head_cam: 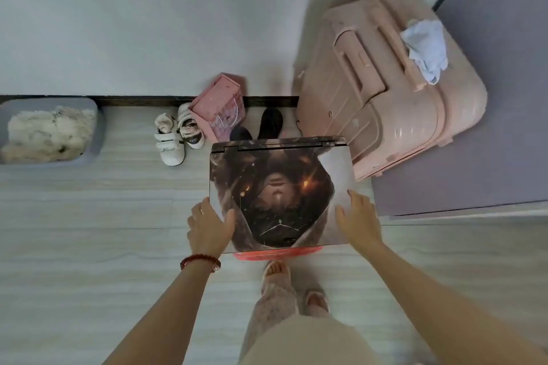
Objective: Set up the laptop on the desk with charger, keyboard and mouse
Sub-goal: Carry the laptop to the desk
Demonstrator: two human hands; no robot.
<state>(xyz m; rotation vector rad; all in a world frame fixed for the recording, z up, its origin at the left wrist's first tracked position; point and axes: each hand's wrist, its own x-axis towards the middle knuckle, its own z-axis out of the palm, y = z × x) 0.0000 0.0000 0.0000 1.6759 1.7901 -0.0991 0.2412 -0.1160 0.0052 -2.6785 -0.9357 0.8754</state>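
My left hand [211, 227] grips the near left corner of the closed laptop with its dark printed lid [280, 190], hinge away from me, over a red stool [277, 253]. My right hand [357, 221] clamps the near right edge, both equally close.

Open floor [89, 216] is seen to the left of the closed laptop [278, 192], and nothing is found there at hand level. On the right, passage is narrowed by a pink suitcase [385, 92], which stands close beside the laptop's far right corner; a pale cloth [427, 50] is draped on top of it. Beyond the laptop's far edge, the way is blocked by a pink gift bag [219, 107], white shoes [175, 139] and dark shoes [267, 124] set along the wall. Far left, a grey tub [95, 139] is kept well apart.
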